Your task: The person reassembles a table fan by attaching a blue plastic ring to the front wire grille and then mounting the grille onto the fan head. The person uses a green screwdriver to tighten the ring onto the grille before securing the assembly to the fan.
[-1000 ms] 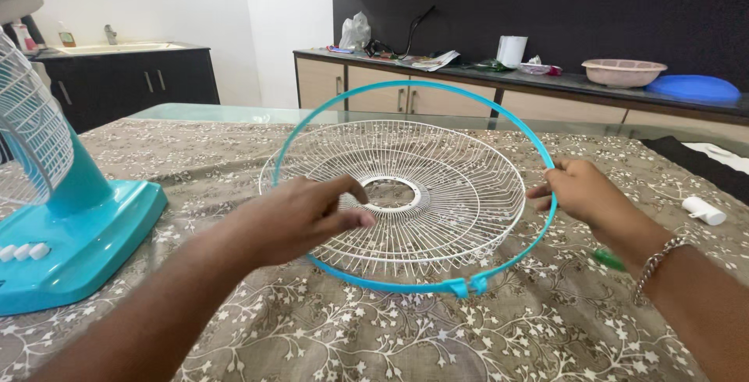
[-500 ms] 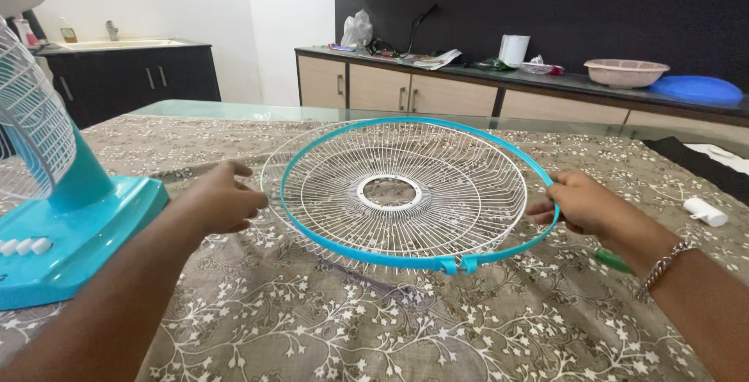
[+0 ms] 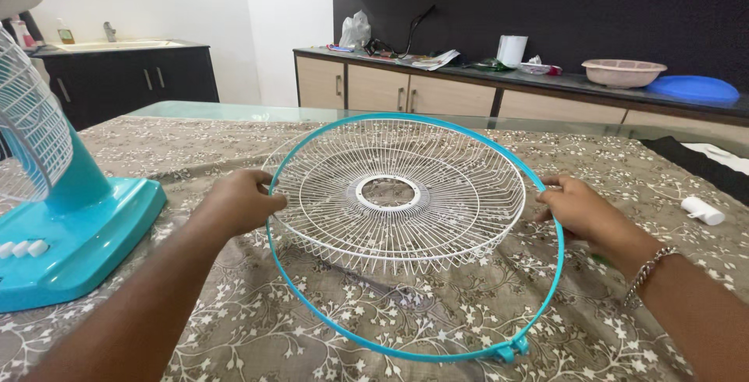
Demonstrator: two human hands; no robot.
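Comparing with a moment ago, the blue ring (image 3: 328, 327) is seen to have dropped and swung toward the viewer, so its clasp (image 3: 509, 348) now lies low at the right. The ring is held at both sides: the left hand (image 3: 240, 202) is closed on it beside the white wire grille (image 3: 398, 195), the right hand (image 3: 576, 206) on its far side. The grille rests on the patterned surface (image 3: 624, 156). A white plastic bag (image 3: 355, 31) and white roll (image 3: 511, 50) stand on the back counter.

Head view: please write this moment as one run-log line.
left hand: grips white fan grille | right hand: holds blue ring | ring: around grille, tilted
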